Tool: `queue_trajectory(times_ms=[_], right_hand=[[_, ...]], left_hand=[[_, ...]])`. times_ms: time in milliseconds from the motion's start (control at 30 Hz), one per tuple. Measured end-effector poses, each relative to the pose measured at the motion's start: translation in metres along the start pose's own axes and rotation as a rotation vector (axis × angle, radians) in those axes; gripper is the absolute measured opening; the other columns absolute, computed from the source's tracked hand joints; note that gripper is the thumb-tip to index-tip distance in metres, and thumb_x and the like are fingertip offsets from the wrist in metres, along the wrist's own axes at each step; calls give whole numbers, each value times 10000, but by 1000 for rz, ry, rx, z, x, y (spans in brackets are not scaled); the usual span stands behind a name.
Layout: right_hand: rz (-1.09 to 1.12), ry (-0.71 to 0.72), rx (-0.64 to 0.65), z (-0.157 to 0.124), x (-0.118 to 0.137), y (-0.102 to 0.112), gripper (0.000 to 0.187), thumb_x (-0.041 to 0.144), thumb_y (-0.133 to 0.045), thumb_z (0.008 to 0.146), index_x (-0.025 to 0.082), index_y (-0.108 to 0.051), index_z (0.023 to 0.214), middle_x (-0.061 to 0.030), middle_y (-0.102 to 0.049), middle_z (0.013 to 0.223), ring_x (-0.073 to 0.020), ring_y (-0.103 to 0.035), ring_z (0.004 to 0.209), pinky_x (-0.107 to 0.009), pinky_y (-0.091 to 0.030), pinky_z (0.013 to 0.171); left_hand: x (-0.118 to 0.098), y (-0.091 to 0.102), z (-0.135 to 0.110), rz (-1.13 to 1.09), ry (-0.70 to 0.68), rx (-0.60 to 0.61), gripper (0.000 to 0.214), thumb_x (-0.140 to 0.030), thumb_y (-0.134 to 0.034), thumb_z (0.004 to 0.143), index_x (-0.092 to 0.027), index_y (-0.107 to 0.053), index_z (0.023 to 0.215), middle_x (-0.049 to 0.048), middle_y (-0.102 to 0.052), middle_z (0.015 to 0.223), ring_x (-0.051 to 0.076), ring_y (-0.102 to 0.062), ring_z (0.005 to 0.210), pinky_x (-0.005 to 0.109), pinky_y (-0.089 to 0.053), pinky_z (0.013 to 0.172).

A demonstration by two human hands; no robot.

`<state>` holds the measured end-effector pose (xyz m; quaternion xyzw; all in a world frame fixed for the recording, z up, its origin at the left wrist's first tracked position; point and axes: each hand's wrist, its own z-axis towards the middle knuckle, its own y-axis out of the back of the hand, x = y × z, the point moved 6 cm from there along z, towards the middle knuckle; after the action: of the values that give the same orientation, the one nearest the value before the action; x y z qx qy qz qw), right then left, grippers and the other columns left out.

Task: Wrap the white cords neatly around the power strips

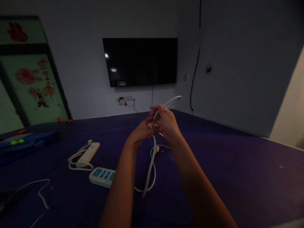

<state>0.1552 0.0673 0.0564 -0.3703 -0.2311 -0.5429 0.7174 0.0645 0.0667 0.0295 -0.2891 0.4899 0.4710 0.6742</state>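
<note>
Both hands are raised together over a dark purple floor [225, 171], gripping a white cable [152, 161]. My left hand [142, 131] is closed on the cable from the left. My right hand [167, 122] is closed on it from the right, with a loop of cable sticking up past the fingers toward the wall. The cable hangs down from the hands, loops on the floor and runs to a white power strip with blue sockets [102, 176] lying just left of my left forearm.
A second white power strip [88, 154] with its coiled cord lies further left. Another thin white cord [39, 186] trails at lower left. A blue bag [26, 144] sits at far left. A black TV [140, 61] hangs on the far wall above wall sockets [125, 99].
</note>
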Motion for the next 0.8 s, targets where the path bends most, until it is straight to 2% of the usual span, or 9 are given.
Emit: queue_trajectory(times_ms=[133,200,267,367,467,567,667,733,800], right_hand=[[78,29,-11,-3,15,4,376,528,-493,840,183,-617,921,-21,-652,781,-113,-640,712,-245,-519,689],[88,41,0,-3,19,5,323,472,-507,853,190,-636,943,-36,-676,861,-121,-646,791,-275,-516,788],[76,36,18,-3,21,5,265,399,-541,851,194,-650,978,-53,-683,981,-133,-638,899,-289,-498,857],[-43,-44,89,-4,14,3,288,311,-602,819,185,-639,1075,-70,-663,1102,-150,-616,999,-299,-489,882],[-271,-168,297,-8,-5,-3,407,273,-652,775,169,-606,1167,-78,-688,1053,-166,-635,958,-337,-494,874],[-502,-248,633,-19,-32,-13,556,229,-747,661,188,-599,1194,-72,-686,1078,-196,-625,1000,-369,-457,930],[-647,-259,946,-36,-55,-29,782,264,-834,511,242,-563,1244,-57,-572,1286,-228,-510,1192,-357,-361,1032],[-702,-245,1080,-49,-64,-44,927,340,-848,465,256,-488,1316,-55,-461,1395,-237,-414,1282,-339,-296,1074],[-745,-236,1165,-62,-70,-62,1042,404,-850,435,236,-418,1368,-76,-413,1428,-255,-373,1308,-347,-264,1086]], left_hand=[[8,-27,-1,49,9,248,353,-458,-723,628,-133,-625,723,63,-658,656,143,-603,594,241,-441,581],[8,-30,2,23,-6,236,371,-503,-674,671,-140,-602,685,62,-651,621,147,-610,566,249,-457,578],[7,-19,7,-36,-10,63,354,-500,-619,729,-157,-554,673,24,-609,530,139,-591,480,241,-450,522],[0,17,6,-204,-54,-366,257,-391,-514,840,-179,-482,698,-61,-488,414,111,-532,367,197,-403,438],[-12,58,-10,-465,-195,-721,222,-271,-395,913,-187,-442,713,-104,-390,384,74,-496,356,171,-428,477],[-21,92,-34,-755,-250,-904,278,-260,-293,949,-199,-392,696,-114,-341,393,48,-434,346,194,-498,582],[-27,119,-64,-909,-316,-1101,311,-245,-235,959,-202,-341,670,-109,-293,414,34,-363,342,159,-497,577],[-29,132,-80,-984,-346,-1191,317,-217,-199,960,-199,-312,664,-100,-268,436,29,-335,351,124,-477,540],[-30,141,-90,-1025,-354,-1254,309,-186,-176,955,-197,-287,666,-95,-235,462,25,-304,355,98,-453,505]])
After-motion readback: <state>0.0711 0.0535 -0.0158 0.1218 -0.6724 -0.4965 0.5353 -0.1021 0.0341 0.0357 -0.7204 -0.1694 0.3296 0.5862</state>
